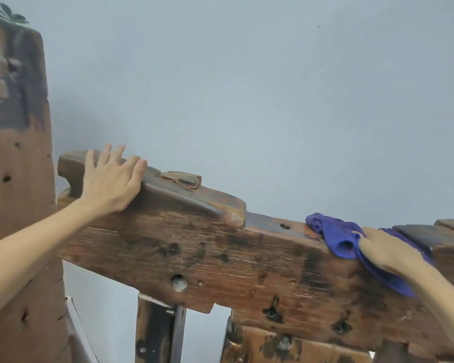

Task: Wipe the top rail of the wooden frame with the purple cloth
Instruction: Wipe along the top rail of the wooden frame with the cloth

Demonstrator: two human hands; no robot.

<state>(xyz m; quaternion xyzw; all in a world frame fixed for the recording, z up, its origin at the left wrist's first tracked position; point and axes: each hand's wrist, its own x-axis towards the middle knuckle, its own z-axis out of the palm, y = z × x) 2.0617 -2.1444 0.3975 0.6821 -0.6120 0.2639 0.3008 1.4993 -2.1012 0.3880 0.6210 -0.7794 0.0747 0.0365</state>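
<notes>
1. Purple cloth (344, 239) lies bunched on the top rail (273, 224) of the wooden frame (220, 258), toward the rail's right end, with a tail draped down the near face.
2. Right hand (385, 250) lies on top of the cloth and presses it to the wood; whether the fingers grip the cloth or just lie flat on it cannot be told.
3. Left hand (110, 184) rests open, fingers spread, on a raised wooden block (181, 195) at the rail's left end. It holds nothing; likely bracing.
4. Key relation: the rail's long axis runs left to right across the view, sloping down to the right. The cloth sits far right, so most of the bare rail lies to its left, between the two hands.
5. Judgement: the next stroke probably runs leftward along the axis. The right hand is the nearer one and already on the cloth.
6. Obstacle: the raised block steps up from the rail partway along; the cloth would have to ride over that edge. A small hole (285, 226) sits just left of the cloth.
7. Tall wooden post (19, 205) stands at far left, plant leaves (5, 14) above it; plain grey wall (247, 87) behind.
</notes>
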